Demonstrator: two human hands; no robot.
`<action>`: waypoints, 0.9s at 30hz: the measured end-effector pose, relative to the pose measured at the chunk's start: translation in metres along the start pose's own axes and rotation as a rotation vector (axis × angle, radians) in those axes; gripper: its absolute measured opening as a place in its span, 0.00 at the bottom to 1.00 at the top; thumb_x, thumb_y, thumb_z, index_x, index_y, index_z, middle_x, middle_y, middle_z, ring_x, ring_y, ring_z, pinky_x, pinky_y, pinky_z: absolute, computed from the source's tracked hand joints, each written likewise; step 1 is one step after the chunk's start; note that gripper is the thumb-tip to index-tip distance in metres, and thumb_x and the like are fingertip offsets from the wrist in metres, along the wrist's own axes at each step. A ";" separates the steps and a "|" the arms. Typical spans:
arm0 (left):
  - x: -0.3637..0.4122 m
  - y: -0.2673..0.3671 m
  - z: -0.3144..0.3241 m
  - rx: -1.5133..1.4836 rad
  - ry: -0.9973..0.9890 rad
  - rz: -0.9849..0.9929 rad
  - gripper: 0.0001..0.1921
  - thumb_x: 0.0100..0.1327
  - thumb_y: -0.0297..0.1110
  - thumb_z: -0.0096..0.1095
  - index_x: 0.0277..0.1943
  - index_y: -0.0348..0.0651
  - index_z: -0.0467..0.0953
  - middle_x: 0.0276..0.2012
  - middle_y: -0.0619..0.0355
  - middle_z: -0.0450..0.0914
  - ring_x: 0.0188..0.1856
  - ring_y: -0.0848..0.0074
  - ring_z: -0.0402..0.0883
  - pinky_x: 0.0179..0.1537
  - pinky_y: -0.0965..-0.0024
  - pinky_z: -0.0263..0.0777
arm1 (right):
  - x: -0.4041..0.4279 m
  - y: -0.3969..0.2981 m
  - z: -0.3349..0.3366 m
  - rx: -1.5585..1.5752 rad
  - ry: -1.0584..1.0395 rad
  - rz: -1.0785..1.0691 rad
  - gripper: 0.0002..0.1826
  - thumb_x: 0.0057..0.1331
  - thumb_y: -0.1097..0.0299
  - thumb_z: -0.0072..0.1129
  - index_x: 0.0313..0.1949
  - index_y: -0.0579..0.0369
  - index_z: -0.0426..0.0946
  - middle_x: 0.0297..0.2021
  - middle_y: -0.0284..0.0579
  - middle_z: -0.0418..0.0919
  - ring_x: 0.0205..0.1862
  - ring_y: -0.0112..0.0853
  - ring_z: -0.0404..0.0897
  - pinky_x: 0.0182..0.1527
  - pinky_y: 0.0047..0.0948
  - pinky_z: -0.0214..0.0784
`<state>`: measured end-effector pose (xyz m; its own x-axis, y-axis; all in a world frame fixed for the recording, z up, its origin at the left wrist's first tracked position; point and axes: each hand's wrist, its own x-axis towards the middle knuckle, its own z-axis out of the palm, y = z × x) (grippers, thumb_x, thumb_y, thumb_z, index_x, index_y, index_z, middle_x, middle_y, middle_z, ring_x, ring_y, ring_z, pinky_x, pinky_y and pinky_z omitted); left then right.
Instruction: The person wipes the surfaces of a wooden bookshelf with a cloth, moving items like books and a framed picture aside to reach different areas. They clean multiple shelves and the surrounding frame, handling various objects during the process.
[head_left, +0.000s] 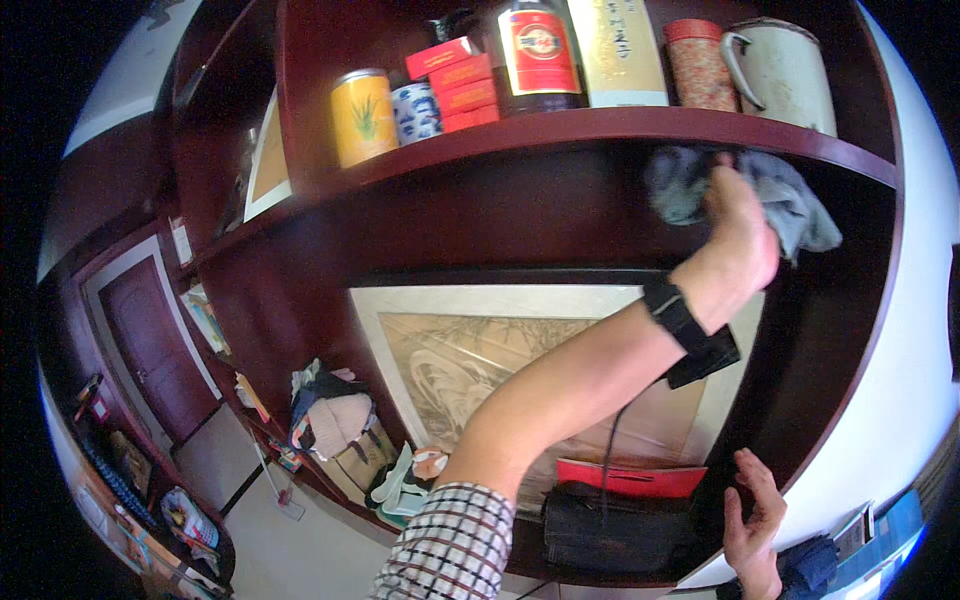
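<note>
My left hand (739, 217) reaches up across the view from a checked sleeve (454, 547), with a black band (675, 311) around the wrist. A grey cloth (799, 199) is held in it, against or just below the underside of a dark red wooden shelf (585, 124). The fingers are mostly hidden by the hand and cloth. My right hand (754, 517) is low at the right, its fingers apart and nothing in it, near the cabinet's right side panel. Behind my left arm leans a framed picture (457, 360) under a wrinkled clear cover.
Along the shelf stand a yellow can (365, 116), red boxes (465, 86), a dark bottle (538, 56), a gold box (619, 52), a red-lidded jar (701, 67) and an enamel mug (787, 75). Below are a black bag (615, 525), a red folder (637, 478) and piled clothing (337, 420).
</note>
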<state>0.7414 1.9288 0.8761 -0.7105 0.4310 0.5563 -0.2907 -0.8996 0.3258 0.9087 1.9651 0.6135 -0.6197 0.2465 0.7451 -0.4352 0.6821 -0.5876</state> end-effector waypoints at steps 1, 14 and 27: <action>-0.001 -0.024 0.009 -0.003 -0.024 -0.078 0.19 0.75 0.50 0.37 0.35 0.50 0.73 0.28 0.62 0.78 0.29 0.74 0.76 0.34 0.68 0.72 | -0.005 0.002 -0.008 0.032 -0.009 0.059 0.21 0.56 0.86 0.53 0.51 0.72 0.73 0.53 0.66 0.75 0.60 0.53 0.73 0.62 0.42 0.63; -0.043 0.087 -0.008 0.178 -0.310 -0.209 0.23 0.68 0.40 0.30 0.44 0.34 0.76 0.44 0.45 0.82 0.46 0.58 0.81 0.54 0.54 0.72 | -0.042 0.011 -0.003 0.044 -0.023 0.138 0.15 0.61 0.83 0.54 0.48 0.71 0.76 0.41 0.56 0.82 0.40 0.34 0.82 0.46 0.28 0.73; -0.145 0.674 -0.197 0.620 0.517 0.726 0.23 0.72 0.34 0.28 0.55 0.28 0.71 0.54 0.41 0.76 0.56 0.52 0.76 0.64 0.50 0.65 | -0.035 -0.076 0.280 -0.031 -0.202 0.096 0.10 0.57 0.83 0.59 0.40 0.68 0.81 0.36 0.56 0.84 0.37 0.39 0.84 0.42 0.30 0.75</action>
<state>0.5221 1.2462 0.8649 -0.8087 -0.4018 0.4297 0.5788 -0.6739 0.4592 0.7807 1.7121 0.5439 -0.7767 0.1709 0.6062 -0.3493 0.6841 -0.6403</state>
